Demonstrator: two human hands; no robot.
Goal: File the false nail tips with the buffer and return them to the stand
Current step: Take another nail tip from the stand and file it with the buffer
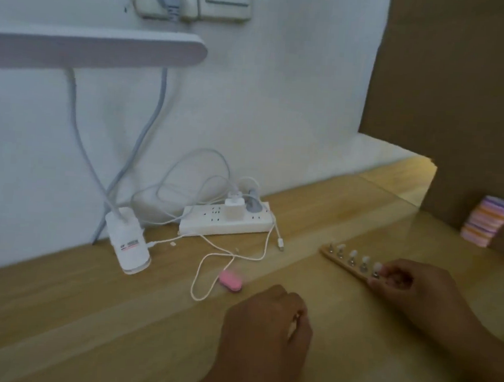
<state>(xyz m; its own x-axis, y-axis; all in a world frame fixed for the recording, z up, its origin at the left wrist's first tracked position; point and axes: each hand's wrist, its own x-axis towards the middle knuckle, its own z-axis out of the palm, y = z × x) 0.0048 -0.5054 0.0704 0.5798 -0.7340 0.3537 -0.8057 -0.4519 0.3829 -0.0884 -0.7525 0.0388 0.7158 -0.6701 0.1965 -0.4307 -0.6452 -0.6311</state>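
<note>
A wooden stand (pixel 339 261) lies on the desk at the right, carrying a row of false nail tips (pixel 353 254) on small metal posts. My right hand (pixel 414 288) is at the stand's near end, and its thumb and fingers pinch the nearest nail tip (pixel 377 267). A small pink buffer (pixel 230 281) lies loose on the desk, left of both hands. My left hand (pixel 265 329) rests on the desk between the buffer and the stand. Its fingers are loosely curled and I see nothing in them.
A white power strip (pixel 212 222) with chargers and loose white cables (pixel 210 259) sits at the wall behind the buffer. A clip lamp base (pixel 128 242) stands to the left, its lamp head overhead. A stack of coloured buffer blocks (pixel 487 220) stands far right against a cardboard panel.
</note>
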